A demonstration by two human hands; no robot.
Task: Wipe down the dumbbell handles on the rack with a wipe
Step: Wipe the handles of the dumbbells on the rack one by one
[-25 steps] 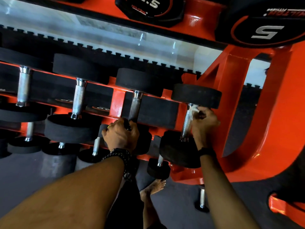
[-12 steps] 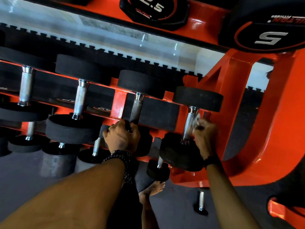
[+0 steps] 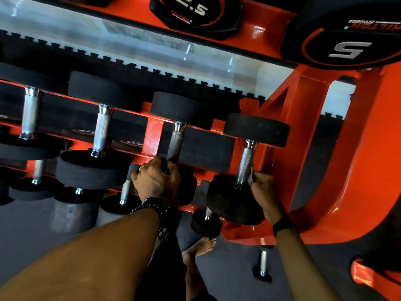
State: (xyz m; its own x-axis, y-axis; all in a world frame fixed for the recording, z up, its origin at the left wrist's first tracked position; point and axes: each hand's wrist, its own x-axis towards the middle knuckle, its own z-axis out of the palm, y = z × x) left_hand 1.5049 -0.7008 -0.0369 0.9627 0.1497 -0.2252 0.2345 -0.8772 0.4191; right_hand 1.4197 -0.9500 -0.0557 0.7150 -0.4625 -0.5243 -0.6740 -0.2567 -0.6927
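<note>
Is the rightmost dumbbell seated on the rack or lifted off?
Seated: the rightmost dumbbell lies across the orange rack; the right hand is beside its handle.

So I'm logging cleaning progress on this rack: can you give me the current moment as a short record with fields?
setting: orange dumbbell rack, several tiers
left hand: grips the lower end of a dark handle, second dumbbell from the rack's right end
right hand: at the lower end of the rightmost knurled handle
wipe: hardly visible, perhaps a pale edge by the right fingers
other handles: two chrome ones further left, untouched
plates above: marked 2.5 and 5
</note>
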